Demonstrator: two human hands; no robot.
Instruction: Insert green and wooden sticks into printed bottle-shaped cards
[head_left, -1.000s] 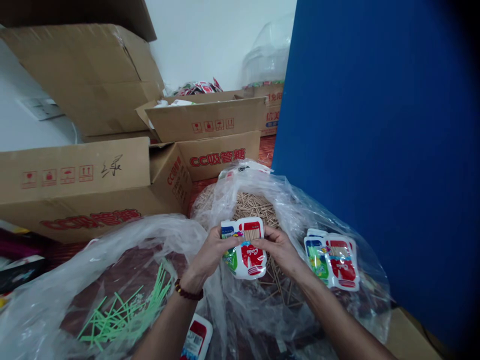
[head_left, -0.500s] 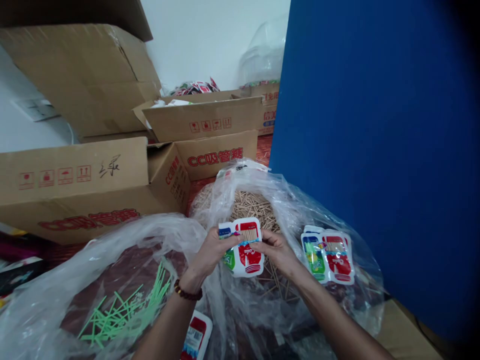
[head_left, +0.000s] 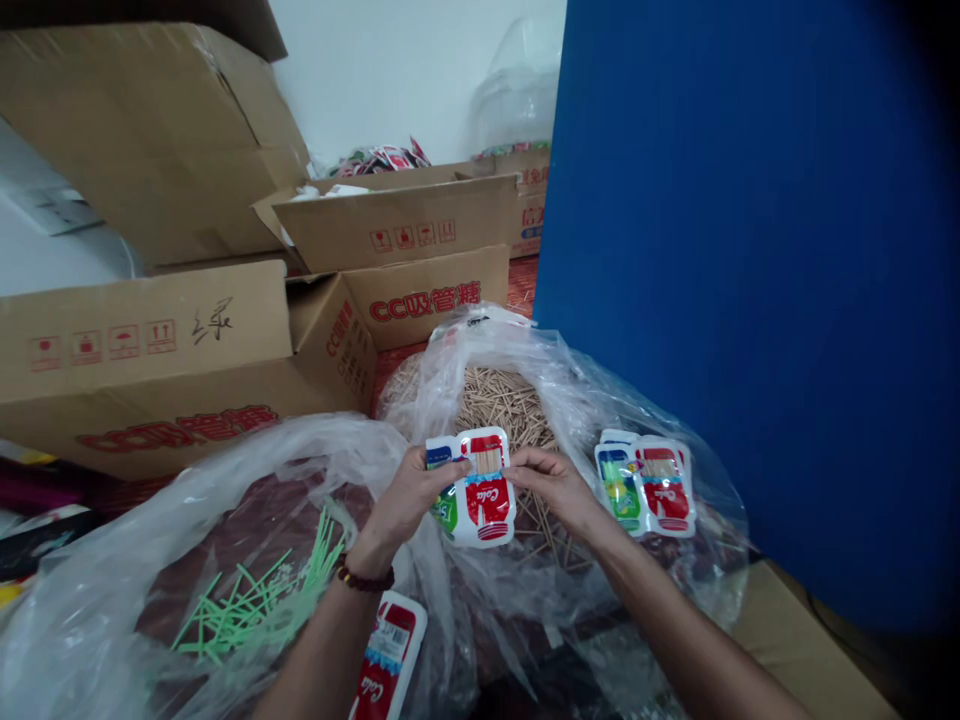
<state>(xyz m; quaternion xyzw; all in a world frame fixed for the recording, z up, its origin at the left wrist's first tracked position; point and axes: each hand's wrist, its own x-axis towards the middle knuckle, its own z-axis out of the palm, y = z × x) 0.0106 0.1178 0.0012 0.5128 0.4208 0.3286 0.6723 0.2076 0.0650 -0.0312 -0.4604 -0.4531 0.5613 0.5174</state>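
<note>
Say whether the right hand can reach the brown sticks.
Probably yes: the right hand is near the brown sticks and the plastic bag around them looks open, though that hand appears to pinch the packet.

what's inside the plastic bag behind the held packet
Thin brown sticks show in the plastic bag. The held packet hides some; what lies beneath the sticks can't be seen.
</note>
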